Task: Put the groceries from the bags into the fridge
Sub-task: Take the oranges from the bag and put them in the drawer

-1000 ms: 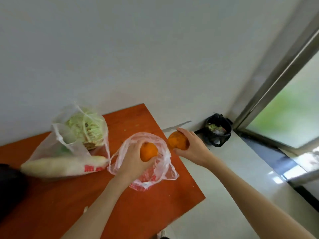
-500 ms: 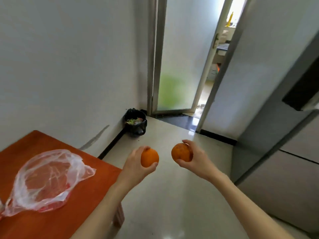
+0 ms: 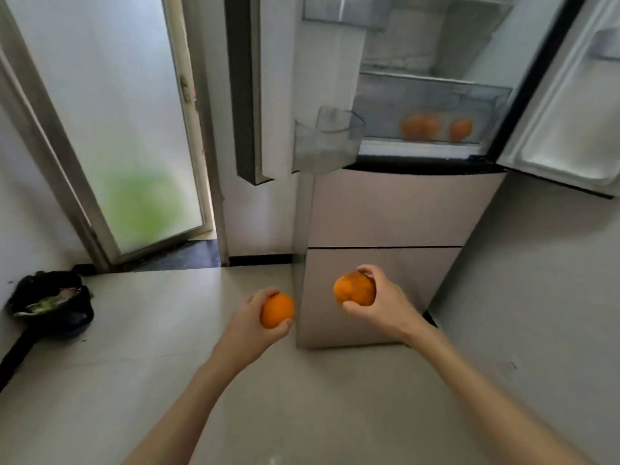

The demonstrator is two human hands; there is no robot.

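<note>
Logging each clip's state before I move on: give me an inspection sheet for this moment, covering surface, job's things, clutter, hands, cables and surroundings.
Surface: pale tiled floor, no table in view.
Job's things: one orange in the left hand, another orange in the right hand; fridge upper doors open, orange fruit in its clear drawer.
Clutter: black bag on the floor by the wall.
Hands: both grip fruit.
Cables: nothing seen.
Surroundings: frosted glass door, left.

Soft daylight through the frosted door (image 3: 134, 129) on my left; room evenly bright, no hard shadows. Faint sheen on the floor (image 3: 151, 347). Wide-angle bend leans the frame edges, and the fridge (image 3: 385, 213) interior looks hazy, slightly blurred.
</note>
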